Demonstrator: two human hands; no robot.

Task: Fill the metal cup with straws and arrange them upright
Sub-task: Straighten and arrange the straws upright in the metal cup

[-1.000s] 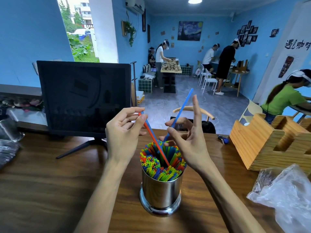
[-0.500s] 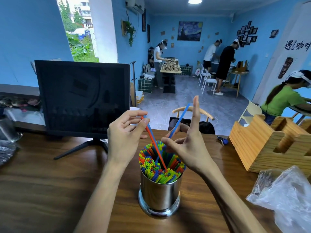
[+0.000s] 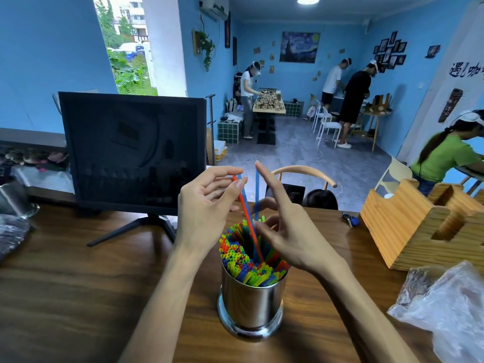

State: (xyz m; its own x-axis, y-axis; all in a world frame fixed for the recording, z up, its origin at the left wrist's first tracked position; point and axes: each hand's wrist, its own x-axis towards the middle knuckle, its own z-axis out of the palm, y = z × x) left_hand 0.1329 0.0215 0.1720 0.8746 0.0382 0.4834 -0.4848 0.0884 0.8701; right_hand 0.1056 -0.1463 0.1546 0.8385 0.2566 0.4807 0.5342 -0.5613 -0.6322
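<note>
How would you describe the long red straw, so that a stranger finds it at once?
Look at the brown wooden table, then the shiny metal cup near its front edge, packed with short colourful straws. The long red straw rises slanted from it to the left hand, beside two long blue ones.
</note>
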